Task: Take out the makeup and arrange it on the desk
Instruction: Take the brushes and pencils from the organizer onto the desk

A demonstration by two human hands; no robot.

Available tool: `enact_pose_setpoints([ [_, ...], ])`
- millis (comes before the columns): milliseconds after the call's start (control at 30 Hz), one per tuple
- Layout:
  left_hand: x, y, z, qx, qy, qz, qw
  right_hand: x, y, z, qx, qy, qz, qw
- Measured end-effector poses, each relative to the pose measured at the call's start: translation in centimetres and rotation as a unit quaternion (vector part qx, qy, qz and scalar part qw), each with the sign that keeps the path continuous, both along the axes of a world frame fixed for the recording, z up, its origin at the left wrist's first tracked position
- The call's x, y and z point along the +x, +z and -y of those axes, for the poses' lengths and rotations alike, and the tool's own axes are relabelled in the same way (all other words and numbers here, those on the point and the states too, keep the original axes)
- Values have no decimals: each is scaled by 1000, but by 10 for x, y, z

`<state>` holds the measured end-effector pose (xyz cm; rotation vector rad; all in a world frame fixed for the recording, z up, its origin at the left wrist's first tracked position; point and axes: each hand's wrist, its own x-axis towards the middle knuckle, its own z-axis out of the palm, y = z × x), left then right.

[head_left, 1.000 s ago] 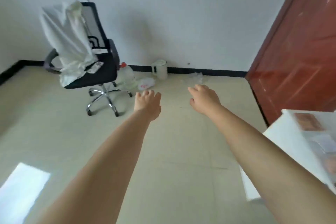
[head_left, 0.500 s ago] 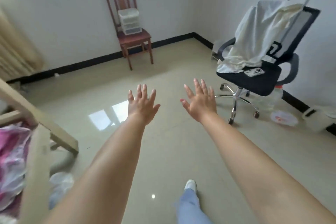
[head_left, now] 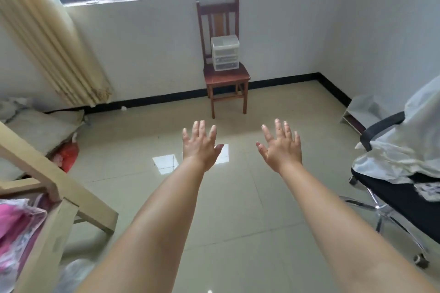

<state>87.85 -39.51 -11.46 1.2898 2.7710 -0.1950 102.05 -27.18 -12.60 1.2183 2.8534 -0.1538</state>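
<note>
Head view: glossy tiled floor [head_left: 238,209], white walls [head_left: 154,54]

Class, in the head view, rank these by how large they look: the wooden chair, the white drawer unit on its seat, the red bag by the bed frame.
1. Wooden chair, clearly the largest.
2. and 3. White drawer unit and red bag look alike in size; the bag is partly hidden and nearer the camera, so no firm order.

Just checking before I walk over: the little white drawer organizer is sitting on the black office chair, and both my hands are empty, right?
Not quite. The head view shows the white drawer organizer sitting on the wooden chair under the window, not on the black office chair, which carries a white cloth. The rest holds: the left hand and right hand are both empty, fingers spread.
</note>
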Motion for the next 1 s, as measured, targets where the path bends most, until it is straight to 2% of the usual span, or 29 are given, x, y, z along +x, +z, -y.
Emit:
enact_pose_setpoints([
  [300,-116,0,-144,-9,39,0,999,-109,3,-154,3,34,8,999],
  [467,-193,-8,-246,0,32,1,999,-182,5,-263,22,20,25,999],
  [700,-318,17,-378,22,39,-12,999,-301,35,-400,42,20,3,999],
  [1000,-453,-3,-534,7,38,-8,999,-435,3,-568,50,19,40,998],
])
